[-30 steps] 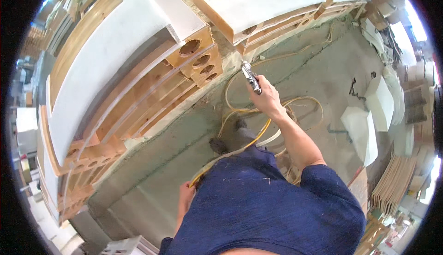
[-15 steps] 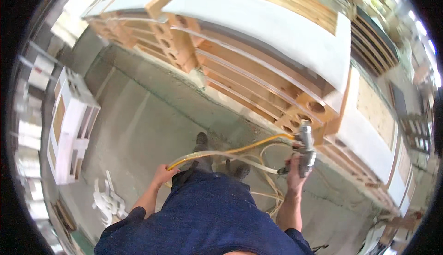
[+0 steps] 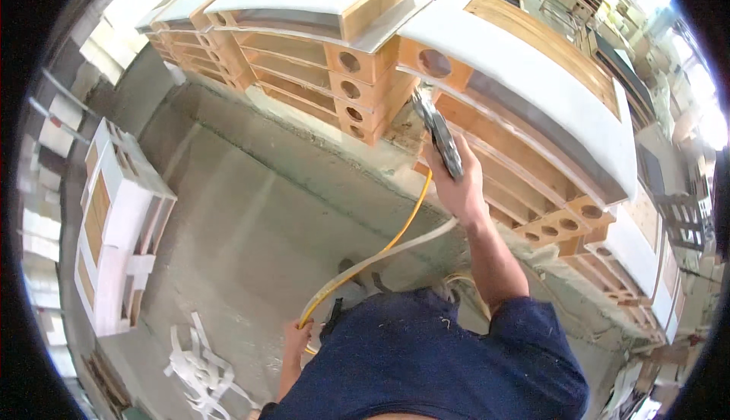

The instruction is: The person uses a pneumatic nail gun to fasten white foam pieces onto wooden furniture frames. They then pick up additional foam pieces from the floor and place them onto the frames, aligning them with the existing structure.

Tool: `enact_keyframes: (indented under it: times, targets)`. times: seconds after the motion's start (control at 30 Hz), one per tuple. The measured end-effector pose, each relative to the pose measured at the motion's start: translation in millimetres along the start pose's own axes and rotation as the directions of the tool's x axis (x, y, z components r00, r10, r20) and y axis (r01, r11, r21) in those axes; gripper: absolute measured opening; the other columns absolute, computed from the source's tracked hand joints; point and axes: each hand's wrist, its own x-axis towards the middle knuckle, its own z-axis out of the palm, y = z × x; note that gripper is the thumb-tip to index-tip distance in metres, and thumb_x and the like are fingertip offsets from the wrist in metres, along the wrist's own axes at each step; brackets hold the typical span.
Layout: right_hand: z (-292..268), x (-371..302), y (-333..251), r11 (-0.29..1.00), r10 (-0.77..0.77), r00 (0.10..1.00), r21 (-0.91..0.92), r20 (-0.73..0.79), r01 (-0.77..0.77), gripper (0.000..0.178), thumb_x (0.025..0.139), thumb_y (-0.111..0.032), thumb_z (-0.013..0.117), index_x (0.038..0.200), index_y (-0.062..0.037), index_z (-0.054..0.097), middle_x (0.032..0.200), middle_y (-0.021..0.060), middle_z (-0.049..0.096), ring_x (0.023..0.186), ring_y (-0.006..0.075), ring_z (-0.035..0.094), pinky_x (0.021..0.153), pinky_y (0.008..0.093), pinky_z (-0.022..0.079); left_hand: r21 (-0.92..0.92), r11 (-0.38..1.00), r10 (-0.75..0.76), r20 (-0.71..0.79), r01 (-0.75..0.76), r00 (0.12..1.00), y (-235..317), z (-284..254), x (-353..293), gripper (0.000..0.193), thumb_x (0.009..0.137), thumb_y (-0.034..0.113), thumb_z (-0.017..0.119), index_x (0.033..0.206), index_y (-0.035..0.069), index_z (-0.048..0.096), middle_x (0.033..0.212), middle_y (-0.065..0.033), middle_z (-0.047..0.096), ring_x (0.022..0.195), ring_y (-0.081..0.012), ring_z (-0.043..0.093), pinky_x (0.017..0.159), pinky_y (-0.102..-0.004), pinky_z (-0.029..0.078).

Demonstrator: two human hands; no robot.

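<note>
change: since the earlier frame the right hand (image 3: 456, 184) has lifted the air gun (image 3: 437, 132) up to the stacked wooden frames (image 3: 365, 77); before that it hung lower, beside the frames' end; view has also swung
meaning: tool now looks set against the work, nozzle at the gap between two frame stacks, so blowing or fastening there seems in hand
air gun place: just below the round-holed end blocks of the wooden frames, tip touching or nearly touching them, cannot tell which
air gun axis: long axis runs up and slightly left, away from the person; nozzle points at the frames, handle end toward the wrist
right grip: fingers wrapped tight round the gun's handle
left grip: left hand (image 3: 296, 340) low, well away from the frames, closed round the yellow hose (image 3: 380, 252)
hose: runs from the left hand up to the gun
rest: white offcuts (image 3: 198, 370) on the concrete floor (image 3: 251, 214), far from the frames
</note>
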Motion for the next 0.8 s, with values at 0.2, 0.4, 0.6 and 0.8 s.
enact_keyframes:
  times: [0.2,0.4,0.6,0.8]
  targets:
    - [81,42,-77,0.996,0.085,0.996,-0.031,-0.030,-0.086,0.027,0.089,-0.024,0.064,0.103,-0.0023,0.057,0.074,0.0164,0.061,0.066,0.0248,0.060,0.063,0.0359,0.047,0.073,0.995,0.075,-0.062,-0.070,0.995,7,-104,35,0.022,0.082,0.024,0.071,0.076,0.003,0.067,0.055,0.0031,0.050,0.050,-0.0105,0.050,0.047,-0.0281,0.039]
    - [126,50,-58,0.992,0.046,0.994,-0.114,-0.095,-0.057,0.028,0.089,-0.028,0.063,0.098,-0.0022,0.056,0.074,0.0176,0.061,0.066,0.0282,0.060,0.063,0.0376,0.047,0.236,0.968,0.097,-0.041,-0.085,0.994,8,-119,65,0.034,0.082,0.031,0.073,0.066,0.003,0.063,0.052,0.0045,0.046,0.049,-0.0091,0.044,0.046,-0.0300,0.034]
    - [137,62,-57,0.983,0.183,0.982,-0.021,-0.045,-0.184,0.030,0.089,-0.030,0.062,0.097,-0.0024,0.057,0.076,0.0157,0.060,0.069,0.0268,0.058,0.066,0.0381,0.047,0.033,0.999,0.040,-0.017,-0.039,0.999,30,-154,97,0.028,0.082,0.028,0.072,0.068,0.005,0.062,0.053,0.0036,0.047,0.047,-0.0083,0.044,0.043,-0.0277,0.032]
    - [123,137,-42,0.976,0.209,0.955,0.108,-0.211,-0.190,0.028,0.090,-0.027,0.060,0.094,0.0006,0.058,0.070,0.0048,0.053,0.068,0.0119,0.049,0.064,0.0306,0.044,-0.024,0.990,0.141,0.000,-0.141,0.990,117,-181,134,0.025,0.083,0.024,0.072,0.073,0.005,0.060,0.056,0.0015,0.048,0.045,-0.0085,0.044,0.042,-0.0262,0.035]
